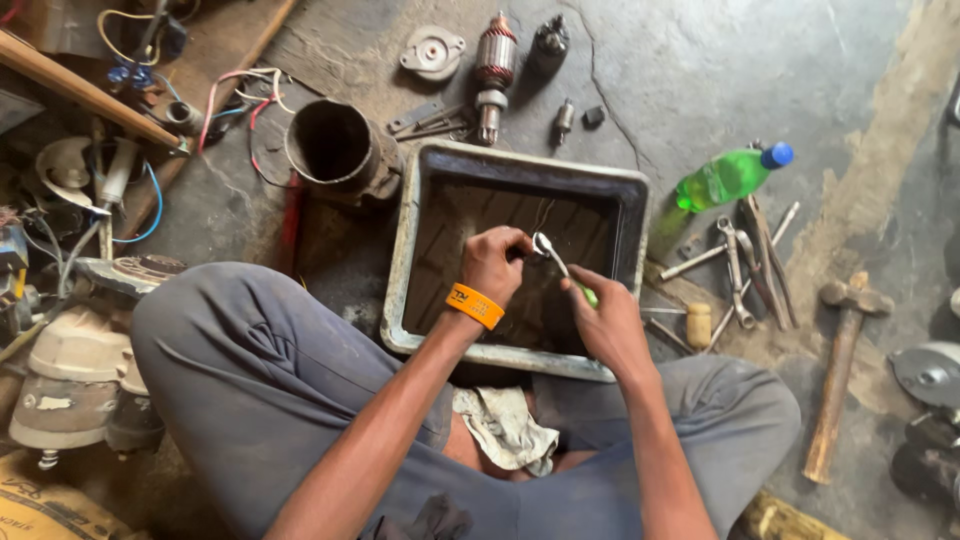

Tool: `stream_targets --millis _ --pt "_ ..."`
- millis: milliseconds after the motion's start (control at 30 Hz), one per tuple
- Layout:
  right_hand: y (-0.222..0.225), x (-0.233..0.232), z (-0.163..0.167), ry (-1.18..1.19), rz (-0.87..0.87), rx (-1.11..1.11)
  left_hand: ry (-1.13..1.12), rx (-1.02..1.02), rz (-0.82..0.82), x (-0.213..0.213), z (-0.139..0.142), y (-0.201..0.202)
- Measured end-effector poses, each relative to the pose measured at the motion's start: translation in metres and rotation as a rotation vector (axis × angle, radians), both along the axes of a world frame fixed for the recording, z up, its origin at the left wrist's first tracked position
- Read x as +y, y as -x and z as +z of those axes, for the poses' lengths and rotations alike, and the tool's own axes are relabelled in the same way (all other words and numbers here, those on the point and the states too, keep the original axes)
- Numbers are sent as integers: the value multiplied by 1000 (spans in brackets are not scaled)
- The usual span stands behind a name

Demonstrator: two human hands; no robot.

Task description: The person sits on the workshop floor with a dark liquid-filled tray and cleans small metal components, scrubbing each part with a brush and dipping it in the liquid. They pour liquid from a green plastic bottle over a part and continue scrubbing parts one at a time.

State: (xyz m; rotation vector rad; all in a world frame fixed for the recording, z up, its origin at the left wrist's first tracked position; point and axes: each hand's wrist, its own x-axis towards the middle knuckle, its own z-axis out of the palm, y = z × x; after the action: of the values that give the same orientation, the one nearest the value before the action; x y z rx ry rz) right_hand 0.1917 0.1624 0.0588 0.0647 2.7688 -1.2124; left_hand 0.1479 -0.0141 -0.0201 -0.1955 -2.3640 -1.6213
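From the head view, the small shiny metal part [543, 245] could slip and drop into the dark liquid of the grey tray [420, 200], since only fingertips pinch it. The left hand [495, 262] is closed on that part at the tray's centre; the right hand [605, 320], at four o'clock of it, is clamped on a green-handled tool [588, 294].

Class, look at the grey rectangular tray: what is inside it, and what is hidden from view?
Above the tray, the left hand and right hand hold a small shiny part. Its dark bottom shows; the hands cover the part beneath them.
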Motion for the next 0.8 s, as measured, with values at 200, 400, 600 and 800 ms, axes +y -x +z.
stream_targets --millis 200,400,600,800 --pt "-23 14 27 -250 -2 -180 60 -23 29 3 4 0" --pt "-70 22 60 -290 92 -241 31 -56 58 12 3 2" --pt "-81 14 83 -337 98 -338 13 -114 48 16 2 0" --pt "-78 20 100 -542 131 -435 -15 -149 102 17 6 2"
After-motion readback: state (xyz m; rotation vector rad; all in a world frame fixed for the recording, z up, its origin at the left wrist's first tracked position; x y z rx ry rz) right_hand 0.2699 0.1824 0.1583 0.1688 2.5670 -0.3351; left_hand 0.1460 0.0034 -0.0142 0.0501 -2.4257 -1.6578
